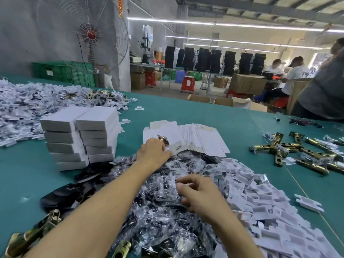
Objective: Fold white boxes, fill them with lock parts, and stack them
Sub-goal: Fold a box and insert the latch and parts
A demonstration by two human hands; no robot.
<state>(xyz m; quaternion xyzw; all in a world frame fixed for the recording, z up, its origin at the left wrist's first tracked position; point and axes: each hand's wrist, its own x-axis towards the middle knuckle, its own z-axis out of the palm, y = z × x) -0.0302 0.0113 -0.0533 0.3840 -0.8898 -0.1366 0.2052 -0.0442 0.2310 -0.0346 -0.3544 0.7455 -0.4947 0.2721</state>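
Note:
My left hand (153,152) reaches forward and holds a brass lock part (163,140) at the near edge of a fanned pile of flat white box blanks (202,140). Lower down, my right hand (199,192) hovers with curled fingers over a heap of clear plastic bags of dark parts (162,211); it seems to hold nothing. Two stacks of folded white boxes (81,136) stand side by side to the left. White card inserts (270,211) are heaped to the right of the bags.
Brass latch bolts (301,153) lie scattered on the green table (204,112) at the right, and more (28,237) at the near left. A big heap of white inserts (37,103) fills the far left. A person in grey (323,90) stands at the far right.

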